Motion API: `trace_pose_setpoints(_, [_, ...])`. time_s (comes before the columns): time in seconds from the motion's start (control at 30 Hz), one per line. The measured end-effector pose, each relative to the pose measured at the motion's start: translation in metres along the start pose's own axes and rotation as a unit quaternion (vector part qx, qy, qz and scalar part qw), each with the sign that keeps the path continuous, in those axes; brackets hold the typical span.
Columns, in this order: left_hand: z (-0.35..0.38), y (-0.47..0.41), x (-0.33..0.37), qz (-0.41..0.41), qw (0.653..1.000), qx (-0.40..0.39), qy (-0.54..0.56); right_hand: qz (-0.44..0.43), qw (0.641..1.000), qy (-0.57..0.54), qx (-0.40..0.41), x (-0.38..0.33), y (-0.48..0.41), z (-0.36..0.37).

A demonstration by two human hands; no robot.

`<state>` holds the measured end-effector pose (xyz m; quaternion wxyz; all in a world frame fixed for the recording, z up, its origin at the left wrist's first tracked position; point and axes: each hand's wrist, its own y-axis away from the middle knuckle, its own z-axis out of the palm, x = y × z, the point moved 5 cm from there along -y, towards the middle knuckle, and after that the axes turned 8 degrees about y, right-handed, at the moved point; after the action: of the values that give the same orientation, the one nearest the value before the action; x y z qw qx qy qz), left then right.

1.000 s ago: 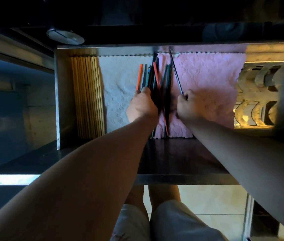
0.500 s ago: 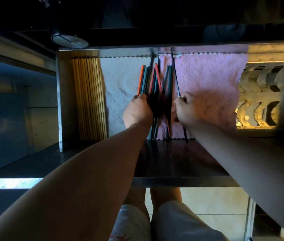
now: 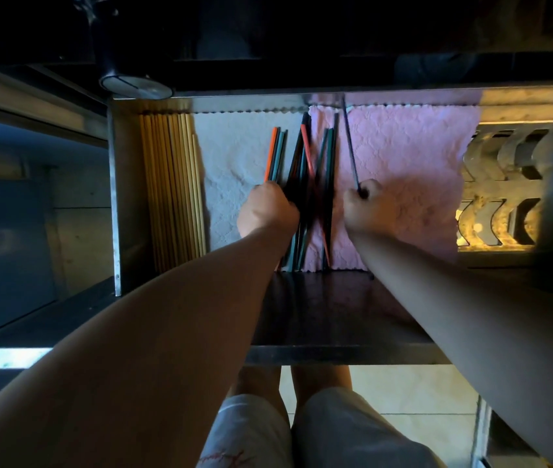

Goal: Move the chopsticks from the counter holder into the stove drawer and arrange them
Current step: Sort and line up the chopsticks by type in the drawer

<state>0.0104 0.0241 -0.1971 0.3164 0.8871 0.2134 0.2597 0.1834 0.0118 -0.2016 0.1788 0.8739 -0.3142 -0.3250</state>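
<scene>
Both hands are down in the open stainless-steel drawer [image 3: 115, 197]. The left hand [image 3: 266, 212] sits as a fist on the near part of the coloured chopsticks [image 3: 303, 157] — slim orange, teal and black sticks lying fanned and crossing over the seam where the white textured cloth [image 3: 231, 153] meets the pink textured cloth [image 3: 407, 146]. Its fingers curl in round sticks at the bundle's left side, fingertips hidden. The right hand [image 3: 368, 209], just right of the bundle over the pink cloth, grips a single dark chopstick [image 3: 351, 143] in curled fingers — that stick slants toward the drawer's back wall, apart from the rest. Along the left wall lies a row of pale bamboo chopsticks [image 3: 170, 184], side by side. At the far right, a metal grate with curved cut-outs [image 3: 505, 184] glows yellow.
</scene>
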Motion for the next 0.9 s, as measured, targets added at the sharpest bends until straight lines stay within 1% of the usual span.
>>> trace_pose_setpoints(0.1, [-0.002,-0.002,-0.003,-0.013,0.999,0.002,0.046,0.019,1.000,0.010,0.011,0.003,-0.001,0.001])
trace_pose_setpoints(0.23, [-0.008,-0.001,-0.008,-0.017,0.993,0.027,0.113,0.052,0.998,0.018,-0.028,0.004,-0.002,0.013])
trace_pose_setpoints(0.4, [-0.008,0.003,-0.018,-0.069,0.973,0.036,0.217,0.061,0.995,0.068,-0.041,0.004,-0.004,0.024])
trace_pose_setpoints(0.47, [-0.004,0.006,-0.019,-0.077,0.966,0.031,0.246,0.072,0.994,0.038,-0.067,0.003,-0.007,0.031])
trace_pose_setpoints(0.53, [0.000,0.007,-0.018,-0.072,0.963,0.027,0.258,0.092,0.991,0.023,-0.093,0.003,-0.008,0.035])
trace_pose_setpoints(0.57, [0.001,0.008,-0.017,-0.071,0.961,0.027,0.265,0.094,0.991,0.029,-0.091,0.001,-0.008,0.033])
trace_pose_setpoints(0.7, [0.009,0.011,-0.011,-0.079,0.949,0.010,0.304,0.097,0.993,-0.022,-0.066,0.003,-0.006,0.021])
trace_pose_setpoints(0.83, [0.016,0.010,-0.008,-0.083,0.957,0.021,0.278,0.077,0.996,-0.019,-0.029,0.008,-0.003,0.001])
trace_pose_setpoints(0.87, [0.017,0.009,-0.008,-0.086,0.959,0.025,0.270,0.067,0.997,-0.020,-0.041,0.008,-0.005,-0.002])
trace_pose_setpoints(0.9, [0.019,0.008,-0.008,-0.090,0.960,0.025,0.262,0.053,0.996,-0.002,-0.069,0.009,-0.007,-0.003])
